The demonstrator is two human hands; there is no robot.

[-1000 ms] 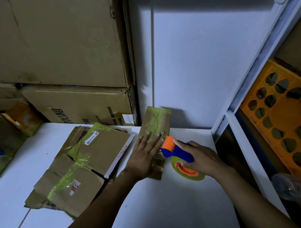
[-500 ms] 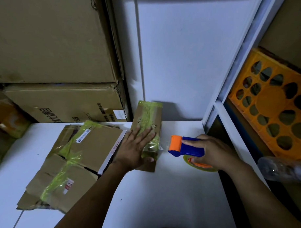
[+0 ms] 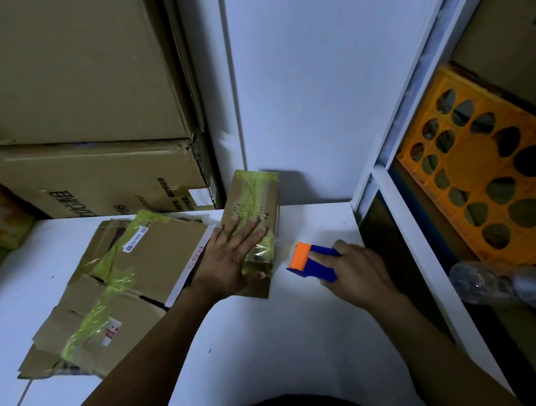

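Starting on the left, a flat cardboard pile (image 3: 130,283) lies on the white table (image 3: 286,340). It has not moved. Just beside it, the left hand (image 3: 234,259) still presses down on the small box (image 3: 256,199). The fingers are straight and spread flat on top of the box, over the green tape (image 3: 252,187). The thumb lies along the near end. The box lies flat at the back of the table, close to the wall.

Next comes the big change. A second ago the tape gun was right up against the box, next to the fingers. Now the tape gun (image 3: 312,260) is off to the right, apart from the box, with bare table between them. I think this strip is stuck down and the pull is over. I cannot tell if the tape is cut yet.

The right hand (image 3: 361,273) is wrapped tight around the blue handle. One finger lies along the top, toward the orange end. The hand is low over the table, and it hides the roll.

Farther right, an orange crate (image 3: 479,195) stands on a shelf, with a plastic bottle (image 3: 495,283) lower down.
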